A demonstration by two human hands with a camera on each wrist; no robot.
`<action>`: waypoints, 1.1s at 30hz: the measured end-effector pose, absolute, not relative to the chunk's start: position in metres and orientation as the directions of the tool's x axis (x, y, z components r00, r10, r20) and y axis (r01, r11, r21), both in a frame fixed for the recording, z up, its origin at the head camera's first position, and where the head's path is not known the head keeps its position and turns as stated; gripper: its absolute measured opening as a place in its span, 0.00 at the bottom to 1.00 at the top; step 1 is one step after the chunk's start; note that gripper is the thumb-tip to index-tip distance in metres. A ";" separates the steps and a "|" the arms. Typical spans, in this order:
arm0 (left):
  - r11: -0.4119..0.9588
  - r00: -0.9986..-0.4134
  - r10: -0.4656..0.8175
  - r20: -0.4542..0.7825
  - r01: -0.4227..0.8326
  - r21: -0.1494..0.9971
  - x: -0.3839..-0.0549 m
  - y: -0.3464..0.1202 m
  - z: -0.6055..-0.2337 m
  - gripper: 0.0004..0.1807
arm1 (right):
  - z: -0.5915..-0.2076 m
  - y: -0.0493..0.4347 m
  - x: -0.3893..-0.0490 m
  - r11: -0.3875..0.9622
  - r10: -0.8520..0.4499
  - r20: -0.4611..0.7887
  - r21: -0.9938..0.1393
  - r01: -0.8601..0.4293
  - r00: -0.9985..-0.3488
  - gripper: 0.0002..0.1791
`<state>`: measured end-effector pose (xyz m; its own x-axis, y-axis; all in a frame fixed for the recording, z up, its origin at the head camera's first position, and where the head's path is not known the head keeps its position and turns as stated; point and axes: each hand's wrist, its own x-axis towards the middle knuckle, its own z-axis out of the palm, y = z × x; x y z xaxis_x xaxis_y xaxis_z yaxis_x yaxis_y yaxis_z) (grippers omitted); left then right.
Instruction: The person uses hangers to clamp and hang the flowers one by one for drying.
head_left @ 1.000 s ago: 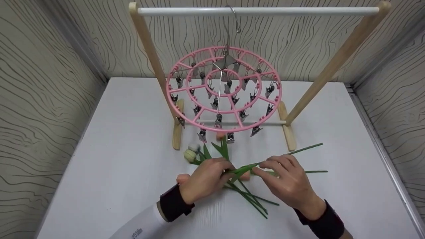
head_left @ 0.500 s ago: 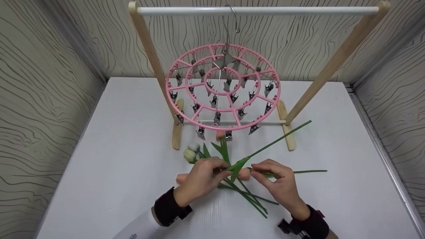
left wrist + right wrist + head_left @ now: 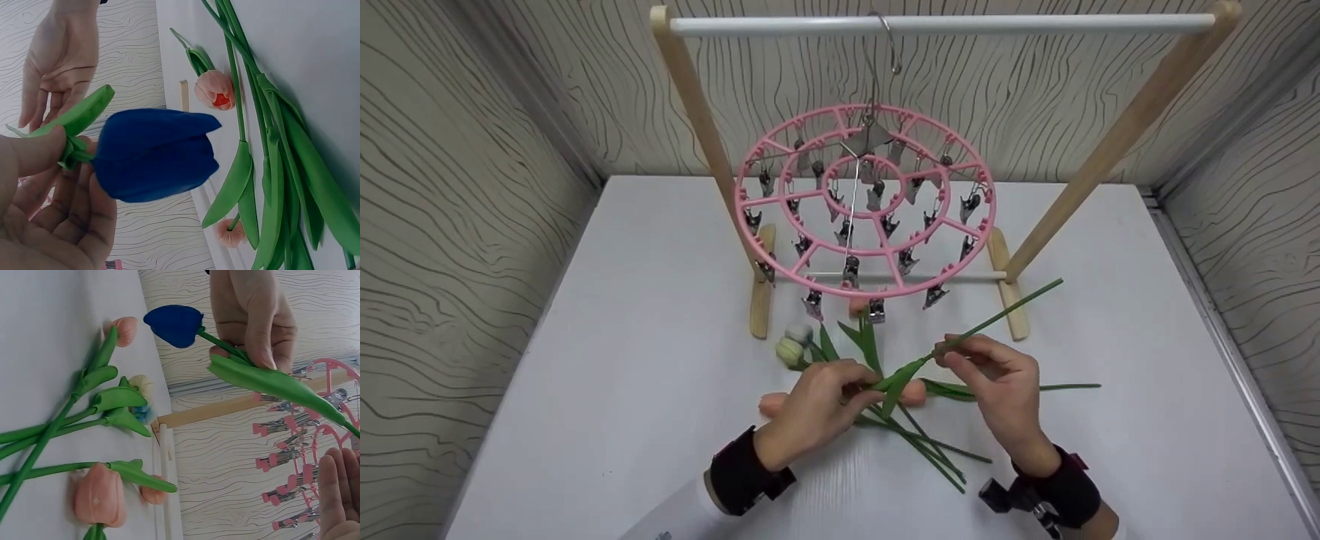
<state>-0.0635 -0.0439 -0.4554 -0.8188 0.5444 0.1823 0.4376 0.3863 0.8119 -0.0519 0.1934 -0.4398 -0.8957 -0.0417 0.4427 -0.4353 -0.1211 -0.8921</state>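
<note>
In my left hand [image 3: 821, 401] I pinch an artificial blue tulip [image 3: 154, 154] by its stem just below the bloom; the bloom is hidden in the head view. Its leaves [image 3: 270, 385] lean away from the bloom, and the stem [image 3: 1012, 307] slants up to the right. My right hand [image 3: 997, 386] has thumb and index finger on this stem just past the leaves. On the table below, several tulips lie crossed: a pale yellow one [image 3: 789, 352], a whitish-blue one [image 3: 799, 334] and peach ones [image 3: 913, 392].
Behind the hands a round pink clip hanger [image 3: 952, 270] with several metal clips [image 3: 877, 309] hangs by a hook [image 3: 894, 52] from the white bar [image 3: 1035, 25] of a wooden stand [image 3: 1117, 150]. All this stands on a white table [image 3: 660, 420].
My right hand first slid off the blue tulip's leaves and hung apart from it, then moved up onto the stem. The stem now slants higher. My left hand keeps its pinch.
</note>
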 end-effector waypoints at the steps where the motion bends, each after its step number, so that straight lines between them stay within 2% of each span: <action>1: 0.386 -0.818 0.546 0.180 0.437 0.812 -0.064 -0.044 -0.456 0.05 | -0.439 0.196 -0.053 -0.132 -0.033 0.445 -0.889 -0.438 -0.895 0.13; 8: 0.385 -0.817 0.554 0.160 0.422 0.821 -0.065 -0.043 -0.459 0.05 | -0.418 0.204 -0.060 -0.185 -0.018 0.439 -0.884 -0.428 -0.898 0.12; 17: 0.378 -0.812 0.554 0.186 0.444 0.813 -0.067 -0.048 -0.458 0.08 | -0.405 0.202 -0.063 -0.192 -0.070 0.507 -0.852 -0.487 -0.859 0.12; 23: 0.390 -0.829 0.493 0.265 0.482 0.784 -0.072 -0.063 -0.451 0.11 | -0.401 0.199 -0.063 -0.193 -0.075 0.541 -0.832 -0.520 -0.838 0.13; 33: 0.476 -0.866 0.361 0.345 0.489 0.731 -0.085 -0.118 -0.422 0.09 | -0.398 0.196 -0.060 -0.148 -0.079 0.553 -0.830 -0.538 -0.830 0.14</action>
